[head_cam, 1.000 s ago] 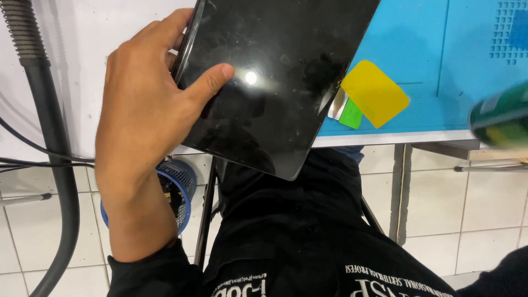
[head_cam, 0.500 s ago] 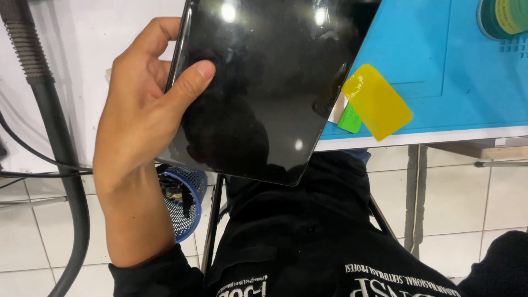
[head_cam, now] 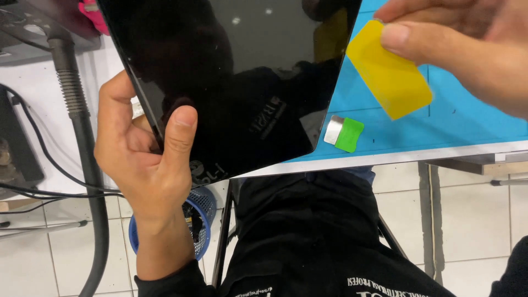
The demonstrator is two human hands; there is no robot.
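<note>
Since half a second before, the right hand point(head_cam: 467, 49) had come into view at the top right and taken up the yellow rounded-rectangle plastic card point(head_cam: 389, 69), which had lain flat on the blue mat; the glossy black flat tablet point(head_cam: 231, 82) had also drawn closer to the camera and filled more of the view.

The tablet was held tilted above the near edge of the desk, its lower corner hanging past that edge over the person's dark-clothed lap point(head_cam: 324, 236). The left hand point(head_cam: 146, 165) gripped it at its left edge — the thumb lay flat on the dark glass, the other fingers curled behind the panel out of sight, so the hand was closed on the tablet.

The right hand pinched the yellow card at its upper corner between thumb and fingers, just beside the tablet's right edge; whether card and tablet touched could not be told.

Beneath the card, a small green plastic tab with a silver metal end point(head_cam: 345, 133) lay on the blue work mat point(head_cam: 467, 124) near the desk's front edge. At the left, a grey ribbed hose point(head_cam: 71, 93) ran down past the desk's side, and a blue mesh basket point(head_cam: 195, 217) stood on the white tiled floor point(head_cam: 473, 209) below.
</note>
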